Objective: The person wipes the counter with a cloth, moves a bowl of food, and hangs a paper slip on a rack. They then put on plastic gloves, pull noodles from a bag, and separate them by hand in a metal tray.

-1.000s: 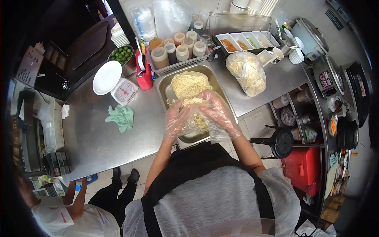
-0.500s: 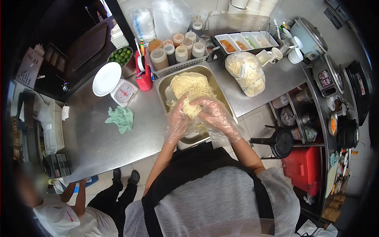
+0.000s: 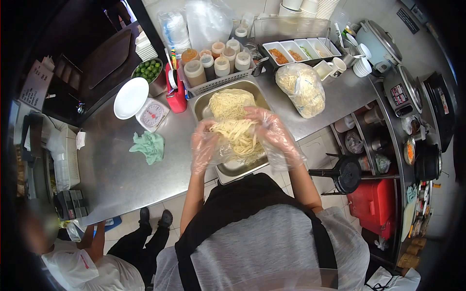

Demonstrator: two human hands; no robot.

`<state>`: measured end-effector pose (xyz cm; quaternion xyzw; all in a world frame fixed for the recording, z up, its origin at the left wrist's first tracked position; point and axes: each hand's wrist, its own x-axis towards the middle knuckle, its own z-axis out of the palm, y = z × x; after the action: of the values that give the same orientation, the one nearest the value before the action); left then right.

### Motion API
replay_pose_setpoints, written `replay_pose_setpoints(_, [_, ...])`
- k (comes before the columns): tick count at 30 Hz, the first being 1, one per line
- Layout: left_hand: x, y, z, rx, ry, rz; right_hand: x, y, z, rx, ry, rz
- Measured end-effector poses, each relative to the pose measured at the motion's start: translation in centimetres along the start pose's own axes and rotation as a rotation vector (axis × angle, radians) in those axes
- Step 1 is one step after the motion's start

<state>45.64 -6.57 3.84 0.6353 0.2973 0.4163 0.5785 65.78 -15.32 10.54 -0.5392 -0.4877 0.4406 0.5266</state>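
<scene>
Both of my hands wear clear plastic gloves over a deep metal pan [image 3: 197, 103]. A bundle of pale noodles [image 3: 239, 136] stretches between them. My left hand [image 3: 205, 140] grips its left end, and my right hand [image 3: 273, 128] grips the right end, fingers curled in. Strands droop in the middle, above the near half of the pan. Behind them a larger heap of noodles [image 3: 230, 102] lies in the far half of the pan. The gloves partly hide the fingertips.
Left of the pan are a dial scale [image 3: 153, 115] with a white plate [image 3: 131, 98] and a green cloth [image 3: 147, 147]. Sauce bottles [image 3: 195, 72] stand in a basket behind. A bag of noodles [image 3: 302, 90] sits right. Another person [image 3: 92, 262] stands at lower left.
My hands have moved apart, from close together over the pan to either side of it. The noodles between them are now spread out and loosened.
</scene>
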Motion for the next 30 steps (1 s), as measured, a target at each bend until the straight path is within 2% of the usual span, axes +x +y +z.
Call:
replay_pose_setpoints(2, [0.0, 0.8, -0.1, -0.166, -0.028, -0.076, -0.8, -1.4, 1.3, 0.171, -0.12, 0.064])
replay_pose_setpoints(5, [-0.4, 2.7, 2.0, -0.133, -0.104, 0.081, -0.3, -1.4, 2.5, -0.236, -0.153, -0.155])
replay_pose_setpoints(6, [-0.2, 3.0, 1.9, -0.121, -0.115, 0.095, 0.0, -1.7, 2.2, -0.217, -0.154, -0.134])
replay_pose_setpoints(9, [-0.2, 4.6, 1.3, 0.067, -0.062, 0.049, 0.4, -2.0, 0.3, -0.378, -0.062, -0.211])
replay_pose_setpoints(10, [-0.2, 4.3, 0.8, 0.067, -0.043, 0.038, 0.5, -1.5, 0.2, -0.342, 0.021, -0.273])
replay_pose_setpoints(13, [-0.3, 3.3, -0.7, 0.076, -0.025, 0.0, 0.4, -2.1, -0.5, -0.309, 0.222, -0.046])
replay_pose_setpoints(14, [-0.5, 3.3, -0.9, 0.089, -0.04, -0.016, 0.5, -1.9, -0.8, -0.366, 0.243, -0.087])
replay_pose_setpoints(15, [-0.6, 3.2, -1.0, 0.103, -0.054, -0.033, 0.5, -2.6, -0.6, -0.428, 0.229, -0.036])
replay_pose_setpoints(17, [-0.8, 4.7, 0.4, 0.082, -0.192, -0.036, 0.4, -4.5, 0.4, -0.553, 0.201, 0.067])
replay_pose_setpoints(18, [-0.9, 5.2, 1.4, 0.071, -0.263, -0.037, 0.2, -3.6, 1.4, -0.432, 0.245, -0.017])
replay_pose_setpoints(19, [-1.2, 5.1, 2.3, 0.032, -0.247, -0.062, -0.2, -2.4, 2.8, -0.309, 0.287, -0.1])
replay_pose_setpoints(21, [-1.8, 4.4, 3.7, -0.046, -0.215, -0.111, -0.3, -2.0, 3.3, -0.197, 0.267, -0.127])
replay_pose_setpoints(22, [-1.4, 3.6, 4.0, -0.467, -0.193, -0.227, 0.2, -3.8, 3.1, -0.209, 0.205, -0.073])
replay_pose_setpoints(23, [-1.0, 3.1, 3.8, -0.41, -0.182, -0.205, 0.6, -4.8, 2.9, -0.221, 0.143, -0.018])
replay_pose_setpoints(26, [0.0, 3.1, 2.7, -0.243, -0.163, -0.131, 0.7, -3.9, 0.7, -0.421, 0.206, -0.238])
replay_pose_setpoints(29, [0.4, 3.6, 1.0, -0.158, -0.154, -0.074, 0.5, -2.1, -1.1, -0.567, 0.235, -0.282])
replay_pose_setpoints(30, [0.2, 3.1, 0.2, -0.175, -0.143, -0.085, 0.5, -0.6, -2.1, -0.541, 0.195, -0.202])
